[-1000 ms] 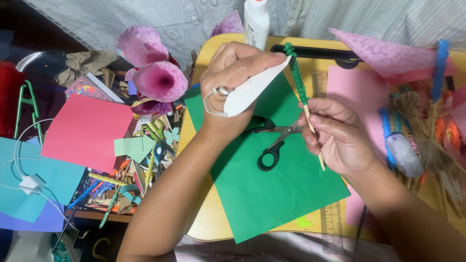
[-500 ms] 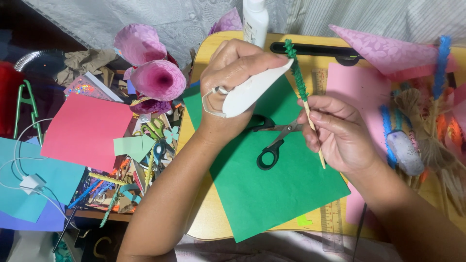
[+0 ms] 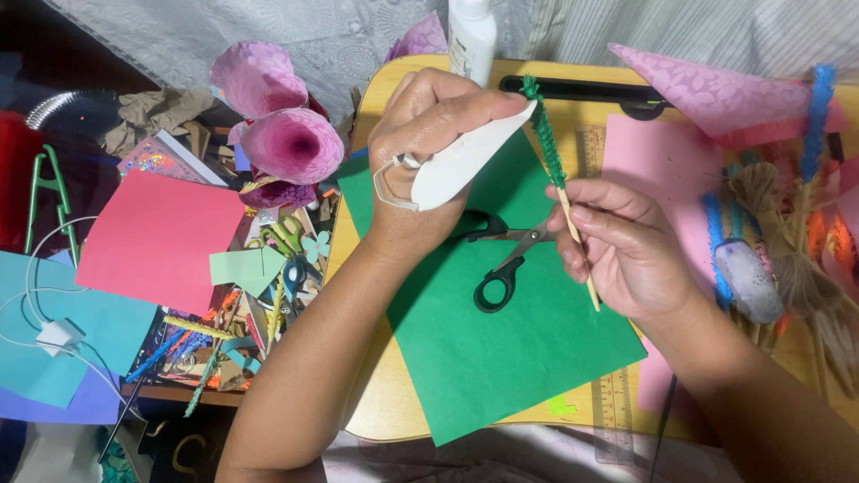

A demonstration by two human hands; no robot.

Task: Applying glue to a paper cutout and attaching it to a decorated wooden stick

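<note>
White and tapered, a glue gun (image 3: 465, 159) fills the left hand (image 3: 429, 143), whose fingers are curled fully around its body, and its narrow tip points right, touching or almost touching the green-wrapped top of a thin wooden stick (image 3: 562, 192). That stick is pinched in the right hand (image 3: 622, 246), thumb and fingertips closed on its bare lower part while the other fingers fold loosely beneath; the stick leans slightly, its fuzzy green wrapping (image 3: 544, 130) covering the upper length and its plain end poking out below the hand. Both hands hover over a sheet of green paper (image 3: 510, 358) lying aslant on a pale wooden lap table (image 3: 385, 394), and 1 pair of black-handled scissors (image 3: 501, 259) lies on that sheet between the 2 wrists. A pink sheet (image 3: 658, 165) sits on the table to the right of the green one, and a white bottle (image 3: 472, 36) stands at the far edge. Further right lie a pink paper cone (image 3: 707, 89), a blue fuzzy stem (image 3: 816, 116) and bundles of straw-coloured fibre (image 3: 805, 277). To the left, off the table, are 2 rolled pink paper flowers (image 3: 291, 143), a coral-red sheet (image 3: 161, 237), turquoise paper (image 3: 63, 358) with a white charger and cable (image 3: 58, 335), and a heap of small craft scraps (image 3: 259, 304).
</note>
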